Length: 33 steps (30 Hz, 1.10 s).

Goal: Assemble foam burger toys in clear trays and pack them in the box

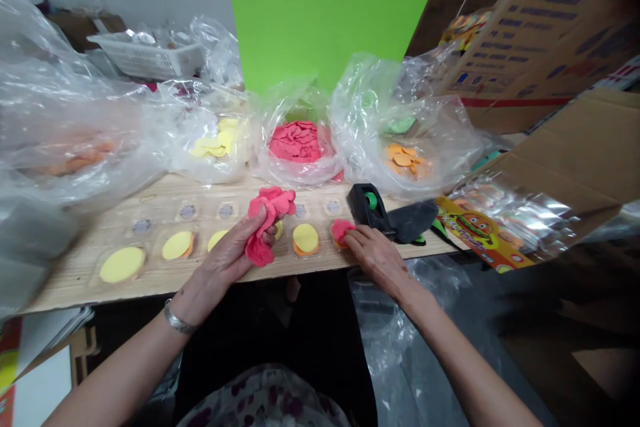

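My left hand [225, 257] grips a crumpled bunch of soft pink discs [267, 220] above a clear plastic blister tray [200, 211]. The tray lies on a pale wooden board [320, 265]. My right hand [373, 253] presses its fingertips on a pink disc [341, 230] in a tray cell, with orange showing beneath. Beside it, a yellow disc [305, 238] lies on an orange layer. A larger yellow disc [123, 264] fills a cell at the far left. The upper row of cells holds small grey-marked pieces [226, 211].
Behind the tray, clear plastic bags hold pink discs [296, 141], yellow discs [213, 143] and orange discs [403, 160]. A black tape dispenser [365, 205] and a black scraper [413, 221] stand right of my hand, near a printed card [480, 233] and cardboard boxes [545, 33].
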Tool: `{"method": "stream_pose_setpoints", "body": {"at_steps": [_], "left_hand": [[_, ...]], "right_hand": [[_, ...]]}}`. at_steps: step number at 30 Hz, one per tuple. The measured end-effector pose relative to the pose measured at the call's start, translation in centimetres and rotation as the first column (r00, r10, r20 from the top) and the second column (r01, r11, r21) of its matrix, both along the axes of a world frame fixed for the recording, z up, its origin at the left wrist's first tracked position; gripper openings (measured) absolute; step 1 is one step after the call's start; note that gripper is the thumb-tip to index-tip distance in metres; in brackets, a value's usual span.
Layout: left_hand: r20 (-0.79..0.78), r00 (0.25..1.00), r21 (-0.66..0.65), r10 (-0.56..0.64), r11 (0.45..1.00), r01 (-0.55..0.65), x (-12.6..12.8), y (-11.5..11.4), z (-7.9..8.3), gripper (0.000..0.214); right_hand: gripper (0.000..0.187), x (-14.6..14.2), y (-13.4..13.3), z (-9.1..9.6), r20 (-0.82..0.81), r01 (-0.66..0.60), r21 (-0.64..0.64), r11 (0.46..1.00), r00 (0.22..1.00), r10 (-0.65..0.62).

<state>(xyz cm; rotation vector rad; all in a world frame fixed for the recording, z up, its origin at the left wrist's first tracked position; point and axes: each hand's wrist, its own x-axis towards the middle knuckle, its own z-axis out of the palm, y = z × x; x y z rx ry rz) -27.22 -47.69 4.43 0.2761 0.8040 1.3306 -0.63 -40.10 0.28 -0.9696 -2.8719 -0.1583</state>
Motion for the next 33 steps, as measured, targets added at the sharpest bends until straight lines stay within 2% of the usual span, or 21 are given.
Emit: {"method": "stream_pose_setpoints", "body": {"at_steps": [4, 7, 9, 11, 13, 15, 18, 21, 23, 26, 28, 30, 33], "left_hand": [[0.062, 0.997, 0.037, -0.034, 0.999, 0.032, 0.6, 0.4, -0.3, 0.014], [0.065, 0.996, 0.06, -0.066, 0.996, 0.062, 1.1, 0.7, -0.9, 0.019], [0.049, 0.995, 0.088, -0.083, 0.993, 0.078, 1.5, 1.0, -1.3, 0.022], [0.033, 0.995, 0.128, -0.099, 0.987, 0.094, 1.8, 1.2, -1.9, 0.023], [0.02, 0.994, 0.173, -0.105, 0.98, 0.1, 2.1, 1.3, -2.3, 0.024], [0.014, 0.996, 0.205, -0.091, 0.975, 0.086, 2.2, 1.2, -2.5, 0.023], [0.047, 0.998, 0.187, -0.051, 0.981, 0.041, 1.7, 0.8, -2.4, 0.023], [0.132, 0.989, 0.136, -0.061, 0.99, 0.043, 0.9, 0.4, -2.2, 0.022], [0.174, 0.98, 0.12, -0.097, 0.99, 0.077, 0.5, 0.3, -2.2, 0.021], [0.168, 0.977, 0.134, -0.129, 0.985, 0.107, 0.1, 0.3, -2.3, 0.026], [0.138, 0.982, 0.135, -0.129, 0.985, 0.111, 0.0, 0.2, -2.4, 0.028], [0.128, 0.985, 0.102, -0.113, 0.99, 0.1, -0.3, -0.1, -2.5, 0.026], [0.135, 0.989, 0.046, -0.068, 0.997, 0.062, -1.0, -0.8, -2.6, 0.023]], "right_hand": [[0.031, 0.3, -0.5, 0.4, 0.018, -0.029, -0.083, 0.996, 0.999, 0.031], [0.03, -0.3, -1.0, 1.4, -0.178, 0.006, -0.14, 0.99, 0.984, -0.031], [0.031, -1.6, -1.1, 2.5, -0.407, 0.039, -0.234, 0.971, 0.903, -0.134], [0.038, -3.5, -0.7, 3.5, -0.591, 0.017, -0.359, 0.933, 0.77, -0.241], [0.042, -5.5, -0.1, 4.3, -0.695, -0.044, -0.424, 0.905, 0.656, -0.294], [0.039, -7.2, 0.5, 4.6, -0.749, -0.116, -0.448, 0.886, 0.59, -0.302], [0.037, -8.5, 1.0, 4.5, -0.769, -0.256, -0.542, 0.801, 0.535, -0.35], [0.038, -8.8, 1.3, 3.9, -0.766, -0.388, -0.598, 0.701, 0.534, -0.358], [0.037, -9.1, 1.5, 3.6, -0.791, -0.431, -0.547, 0.718, 0.547, -0.275], [0.018, -9.8, 1.7, 3.7, -0.838, -0.42, -0.386, 0.821, 0.533, -0.121], [0.01, -10.4, 1.6, 4.0, -0.856, -0.42, -0.342, 0.841, 0.508, -0.094], [0.014, -10.7, 1.4, 4.5, -0.856, -0.429, -0.425, 0.797, 0.476, -0.2], [0.024, -10.5, 1.1, 4.8, -0.772, -0.408, -0.63, 0.66, 0.419, -0.478]]}}
